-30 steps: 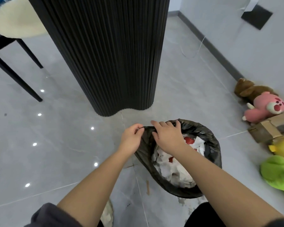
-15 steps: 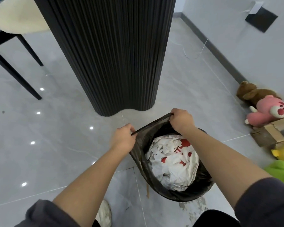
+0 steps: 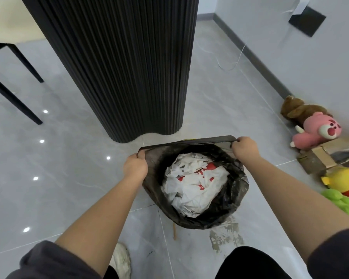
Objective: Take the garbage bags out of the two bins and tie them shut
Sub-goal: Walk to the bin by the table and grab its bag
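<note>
A black garbage bag (image 3: 228,202) sits on the grey tile floor in front of me, its mouth wide and full of crumpled white paper with red print (image 3: 193,184). My left hand (image 3: 135,167) grips the bag's rim at the left. My right hand (image 3: 244,147) grips the rim at the far right. Between the two hands the far edge of the bag is pulled into a straight, taut line. A sliver of yellow shows just behind that edge. No bin is plainly visible around the bag.
A tall black fluted column (image 3: 119,63) stands just beyond the bag. A black-legged chair (image 3: 10,63) is at the left. Plush toys (image 3: 314,127) and a cardboard box (image 3: 322,156) lie along the right wall. A white cable (image 3: 232,61) trails on the floor.
My hands have moved apart along the rim, the right one going far to the right, so the bag's far edge is now stretched straight and the mouth is wider.
</note>
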Available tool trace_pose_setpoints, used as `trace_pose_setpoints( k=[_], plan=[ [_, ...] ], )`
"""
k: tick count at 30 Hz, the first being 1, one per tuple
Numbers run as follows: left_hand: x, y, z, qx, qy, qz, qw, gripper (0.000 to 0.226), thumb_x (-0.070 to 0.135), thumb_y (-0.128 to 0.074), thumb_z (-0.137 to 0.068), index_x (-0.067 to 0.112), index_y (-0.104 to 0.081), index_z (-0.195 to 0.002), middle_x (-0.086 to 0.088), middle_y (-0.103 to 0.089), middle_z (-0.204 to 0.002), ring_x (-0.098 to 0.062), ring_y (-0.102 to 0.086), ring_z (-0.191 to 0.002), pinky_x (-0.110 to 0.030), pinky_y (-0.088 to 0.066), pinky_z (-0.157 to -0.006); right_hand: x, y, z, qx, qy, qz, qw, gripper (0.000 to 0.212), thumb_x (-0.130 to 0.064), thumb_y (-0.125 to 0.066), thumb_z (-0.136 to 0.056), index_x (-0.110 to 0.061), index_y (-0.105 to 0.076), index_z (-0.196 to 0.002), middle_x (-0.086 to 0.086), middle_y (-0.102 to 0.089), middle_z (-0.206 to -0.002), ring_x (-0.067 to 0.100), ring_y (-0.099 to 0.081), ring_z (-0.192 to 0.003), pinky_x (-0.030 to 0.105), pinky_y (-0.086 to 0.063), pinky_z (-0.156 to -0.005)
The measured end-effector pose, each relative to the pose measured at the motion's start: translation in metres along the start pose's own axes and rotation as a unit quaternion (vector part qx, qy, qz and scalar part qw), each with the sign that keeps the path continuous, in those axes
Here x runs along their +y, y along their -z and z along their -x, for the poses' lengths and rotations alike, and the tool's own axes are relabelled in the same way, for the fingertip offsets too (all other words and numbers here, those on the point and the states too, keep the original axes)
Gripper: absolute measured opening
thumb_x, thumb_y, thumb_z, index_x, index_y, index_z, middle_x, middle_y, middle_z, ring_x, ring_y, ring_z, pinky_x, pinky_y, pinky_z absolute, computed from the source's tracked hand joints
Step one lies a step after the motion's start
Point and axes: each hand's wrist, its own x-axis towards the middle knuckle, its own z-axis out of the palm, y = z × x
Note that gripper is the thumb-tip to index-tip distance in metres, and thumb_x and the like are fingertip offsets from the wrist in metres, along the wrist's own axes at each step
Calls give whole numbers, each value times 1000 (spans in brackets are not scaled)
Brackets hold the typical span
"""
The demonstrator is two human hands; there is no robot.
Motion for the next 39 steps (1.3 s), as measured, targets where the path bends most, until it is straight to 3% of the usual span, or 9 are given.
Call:
trace_pose_setpoints(
  k=[5, 13, 17, 20, 25, 27, 31, 35, 39],
  plan=[
    [-17, 19, 16, -91, -80, -148, 982, 54, 55, -43, -93, 7, -64, -80, -9, -63, -82, -28, -61, -89, -31, -47, -76, 27, 10, 10, -111, -116, -74, 984, 32, -25, -45, -88, 3, -59, -94, 18, -62, -93, 32, -61, -84, 34, -51, -74],
    [-8, 51, 35, -388, -11, -360, 848, 28, 42, -69, -80, 20, -62, -95, -4, -74, -80, -14, -42, -54, -19, -29, -42, 16, 45, 39, -313, -208, -152, 914, 37, -31, -42, -98, 0, -62, -97, 15, -73, -74, 24, -70, -66, 33, -58, -62],
    [7, 51, 38, -355, -13, -292, 888, 13, 28, -62, -89, 16, -58, -88, -1, -61, -67, -13, -40, -52, -19, -33, -46, -8, 47, 49, -276, -195, -288, 896, 33, -29, -40, -100, -3, -59, -90, 11, -69, -56, 19, -66, -44, 28, -52, -38],
    [10, 49, 39, -280, 29, -110, 953, 19, 22, -52, -96, 5, -61, -101, -9, -66, -77, -19, -60, -64, -28, -53, -65, -24, 31, 54, -236, -151, -495, 822, 30, -16, -32, -102, -8, -60, -97, 11, -68, -75, 18, -67, -57, 24, -55, -48],
    [10, 47, 47, -235, 100, 155, 954, 22, 3, -46, -97, 1, -52, -118, -18, -67, -93, -29, -67, -79, -38, -56, -67, -33, 2, 67, -253, -117, -662, 695, 32, -9, -29, -102, -7, -60, -99, 9, -69, -69, 15, -66, -57, 28, -56, -59],
    [10, 45, 48, -208, 68, 157, 963, 27, -5, -41, -96, 5, -50, -119, -19, -65, -100, -29, -67, -80, -38, -55, -68, -36, -15, 74, -239, -77, -637, 729, 22, -7, -37, -99, -8, -57, -108, 5, -71, -69, 14, -68, -60, 27, -57, -59],
    [9, 42, 42, -188, -9, 43, 981, 33, -10, -40, -90, 1, -61, -114, -18, -66, -89, -24, -65, -73, -27, -58, -64, -30, -44, 94, -229, 160, -338, 899, 34, -26, -70, -79, -22, -62, -112, -3, -72, -101, 13, -68, -94, 30, -53, -85],
    [16, 48, 32, -212, -52, -9, 976, 19, 4, -57, -90, 5, -64, -108, -11, -68, -81, -13, -67, -61, -18, -55, -54, -35, -69, 112, -251, 293, -93, 918, 77, -42, -84, -63, -28, -50, -131, -16, -60, -121, 0, -55, -111, 22, -41, -97],
    [28, 44, 29, -239, -96, -57, 965, 7, 9, -60, -90, 7, -67, -92, -6, -65, -66, -9, -61, -51, -17, -53, -53, -39, -89, 113, -227, 314, -78, 919, 88, -44, -85, -60, -24, -47, -136, -9, -56, -131, 5, -49, -121, 22, -37, -104]
  ],
)
